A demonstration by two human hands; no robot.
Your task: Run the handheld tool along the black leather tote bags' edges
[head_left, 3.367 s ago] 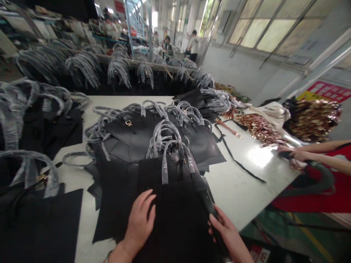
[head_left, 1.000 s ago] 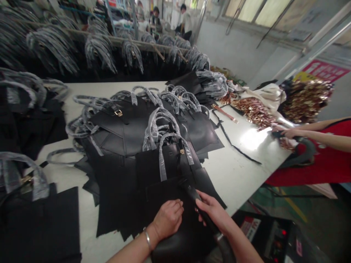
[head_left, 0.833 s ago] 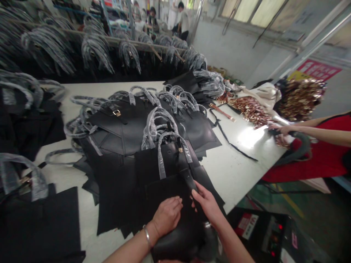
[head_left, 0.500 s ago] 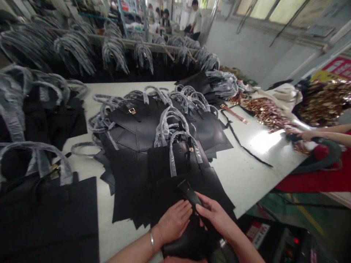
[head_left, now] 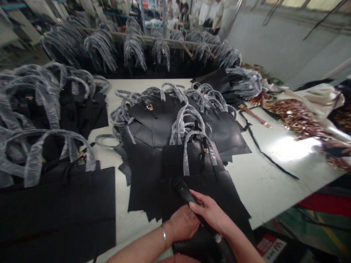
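Note:
A black hand tool [head_left: 183, 190] with a cable or hose at its rear is gripped in my right hand [head_left: 210, 212], its flat front end over a black leather bag panel [head_left: 219, 186]. My left hand [head_left: 184, 223], a silver bangle at its wrist, rests on the black leather beside the tool, fingers curled in; whatever they hold is hidden. Plastic-wrapped handles [head_left: 199, 146] and a gold buckle stand up from the bag just beyond the tool. Under and behind it, more black bags [head_left: 150, 126] lie fanned in a pile.
More black bags [head_left: 57, 204] with wrapped handles fill the left side. At the right of the white table [head_left: 263, 197] lie a black strap [head_left: 270, 162], brown straps with gold buckles [head_left: 298, 118] and a blurred co-worker's hand. Bags hang on a rack [head_left: 161, 54] behind.
The camera view has swung right, so the scene sits further left-to-right shifted. My left hand has gone from flat, extended fingers to curled ones. My right hand still grips the tool.

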